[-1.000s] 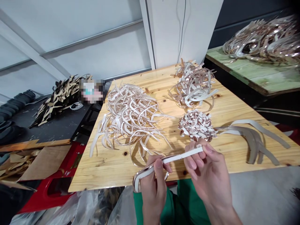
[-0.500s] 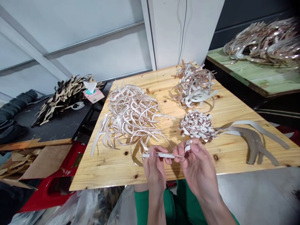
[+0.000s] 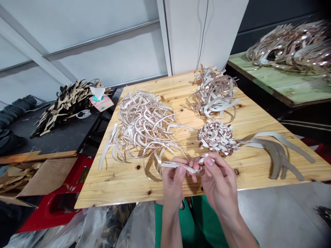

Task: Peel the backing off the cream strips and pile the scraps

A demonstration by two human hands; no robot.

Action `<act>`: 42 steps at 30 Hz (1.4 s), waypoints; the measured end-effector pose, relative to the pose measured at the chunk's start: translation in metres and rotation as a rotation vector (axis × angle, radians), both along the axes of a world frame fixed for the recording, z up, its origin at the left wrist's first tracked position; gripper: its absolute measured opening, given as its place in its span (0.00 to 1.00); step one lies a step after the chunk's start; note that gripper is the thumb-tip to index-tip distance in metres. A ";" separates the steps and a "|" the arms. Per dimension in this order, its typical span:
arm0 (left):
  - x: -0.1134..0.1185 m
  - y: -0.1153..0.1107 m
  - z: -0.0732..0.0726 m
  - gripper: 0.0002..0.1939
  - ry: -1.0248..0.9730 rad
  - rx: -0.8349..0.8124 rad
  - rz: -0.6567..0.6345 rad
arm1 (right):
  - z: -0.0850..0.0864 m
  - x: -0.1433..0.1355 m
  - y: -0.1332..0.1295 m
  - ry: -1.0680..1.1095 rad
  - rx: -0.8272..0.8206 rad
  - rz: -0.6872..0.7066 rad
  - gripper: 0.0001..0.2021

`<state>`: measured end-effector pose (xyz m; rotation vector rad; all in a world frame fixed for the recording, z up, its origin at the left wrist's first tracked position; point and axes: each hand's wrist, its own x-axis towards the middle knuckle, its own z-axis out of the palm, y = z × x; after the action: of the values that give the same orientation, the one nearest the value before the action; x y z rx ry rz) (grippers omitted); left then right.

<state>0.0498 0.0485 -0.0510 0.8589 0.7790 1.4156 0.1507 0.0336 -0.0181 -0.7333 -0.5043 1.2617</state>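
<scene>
Crosswise, white strip (image 3: 169,165) through left grip (image 3: 173,183)

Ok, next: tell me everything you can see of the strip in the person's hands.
The strip is narrow and pale, off-white on its broad face, with shiny coppery edging; the material looks thin and flexible. It runs roughly level between the left hand, whose thumb presses on it, and the right hand, where it bends up between the fingers. It is held above the near part of the wooden table. Fingers hide some of it.
</scene>
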 end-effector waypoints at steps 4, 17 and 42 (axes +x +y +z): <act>0.001 0.000 0.003 0.14 -0.024 -0.002 0.034 | -0.001 0.003 -0.001 -0.015 0.027 0.017 0.06; 0.012 0.003 0.008 0.18 -0.243 -0.169 0.313 | -0.008 -0.037 -0.004 0.301 -0.237 -0.096 0.07; 0.003 0.010 0.017 0.19 -0.512 -0.261 0.118 | -0.113 -0.009 -0.125 -0.925 0.017 -0.069 0.07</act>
<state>0.0525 0.0588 -0.0342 0.2316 0.6047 1.5103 0.1418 -0.0913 -0.1306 -1.3018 -1.2187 0.7926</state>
